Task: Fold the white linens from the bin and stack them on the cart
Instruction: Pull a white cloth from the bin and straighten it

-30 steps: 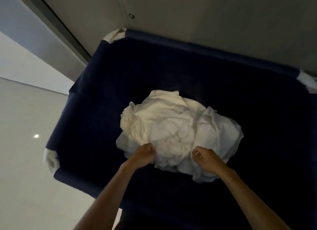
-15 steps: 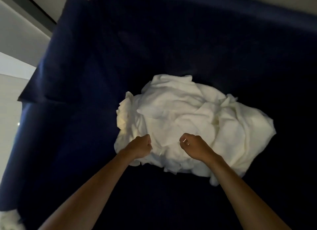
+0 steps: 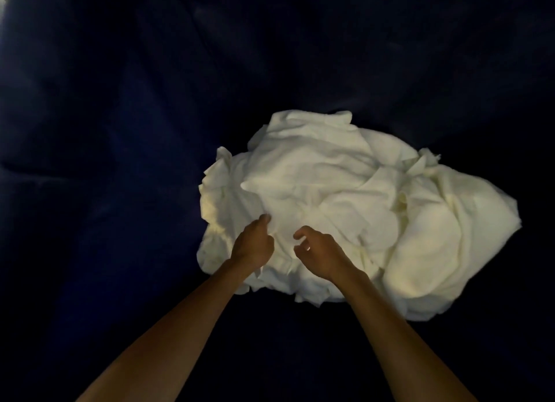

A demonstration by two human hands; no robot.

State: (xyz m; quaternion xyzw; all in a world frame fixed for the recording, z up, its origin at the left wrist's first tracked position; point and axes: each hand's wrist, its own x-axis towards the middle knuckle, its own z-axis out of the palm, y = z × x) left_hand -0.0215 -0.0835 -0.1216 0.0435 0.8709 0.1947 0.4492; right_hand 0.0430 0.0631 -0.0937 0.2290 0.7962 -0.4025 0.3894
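White linens (image 3: 345, 203) lie in a crumpled heap right of centre in the frame, on the dark blue bin (image 3: 120, 131) that fills it. Both bare arms reach in from below. Left hand (image 3: 253, 245) pinches a fold at the heap's near edge; right hand (image 3: 318, 253) hovers just beside it, fingers curled open, holding nothing.

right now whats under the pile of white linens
The dark blue fabric floor of the bin shows all around the pile of white linens, so the pile rests on it. Anything beneath the pile itself is covered and cannot be seen.
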